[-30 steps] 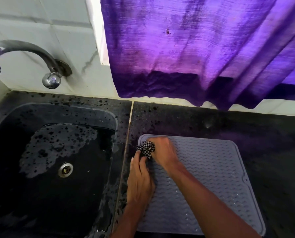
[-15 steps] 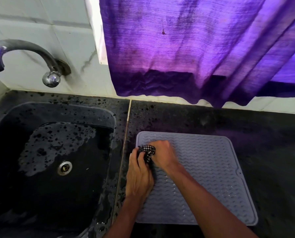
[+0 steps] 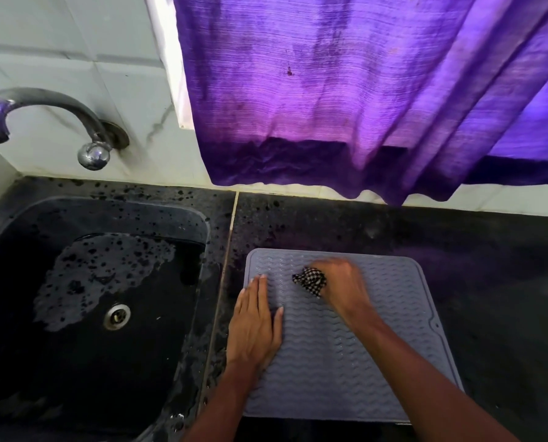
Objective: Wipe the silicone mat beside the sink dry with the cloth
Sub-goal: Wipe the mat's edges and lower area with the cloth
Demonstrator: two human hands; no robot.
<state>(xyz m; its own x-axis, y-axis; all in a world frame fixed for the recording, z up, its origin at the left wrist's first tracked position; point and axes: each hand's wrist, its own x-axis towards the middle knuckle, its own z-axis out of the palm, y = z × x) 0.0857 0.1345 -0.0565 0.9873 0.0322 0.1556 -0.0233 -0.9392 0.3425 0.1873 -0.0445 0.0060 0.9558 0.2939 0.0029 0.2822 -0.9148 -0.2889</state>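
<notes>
Beside the sink (image 3: pixel 74 362), right hand (image 3: pixel 342 285) bunches cloth (image 3: pixel 311 280) on mat (image 3: pixel 377 362); flat left hand (image 3: pixel 253 327) seemingly pins it.

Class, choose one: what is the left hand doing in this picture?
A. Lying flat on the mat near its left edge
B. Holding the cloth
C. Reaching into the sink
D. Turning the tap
A: the left hand lies flat, fingers straight, on the mat near its left edge, while the right hand holds the cloth.

No legible text, labels or numbers.
</notes>
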